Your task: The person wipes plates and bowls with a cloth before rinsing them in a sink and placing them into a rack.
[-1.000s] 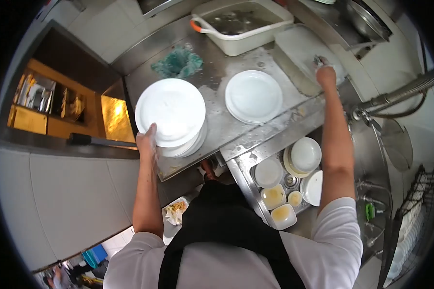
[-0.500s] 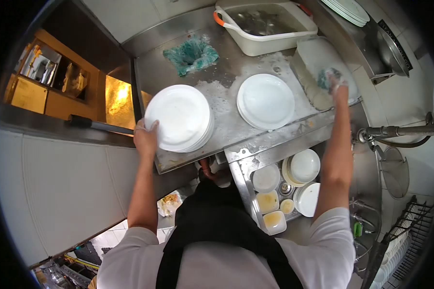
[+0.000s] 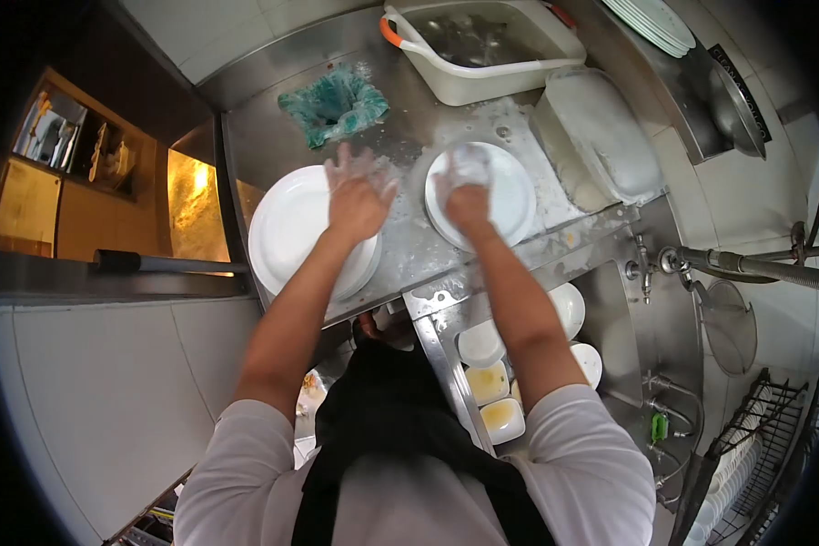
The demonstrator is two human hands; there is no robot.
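Note:
Two stacks of white plates stand on the wet, soapy steel counter. My left hand (image 3: 361,196), soapy and with its fingers spread, is over the right side of the left stack (image 3: 287,227). Over the upper left part of the right stack (image 3: 511,205) is my right hand (image 3: 465,187), blurred by motion; suds or a foamy scrubber cover its fingers, and I cannot make out which. A green mesh cloth (image 3: 337,105) lies behind the left stack.
A white tub (image 3: 455,86) of murky water stands at the back, beside a foamy container (image 3: 601,136). Dirty bowls (image 3: 502,420) and plates sit in the sink (image 3: 610,300) at the lower right. A rack (image 3: 755,455) of dishes is at the far right.
My right hand has come left from the foamy container to the right plate stack. My left hand has left the left stack's outer edge and moved to its right side, fingers now spread.

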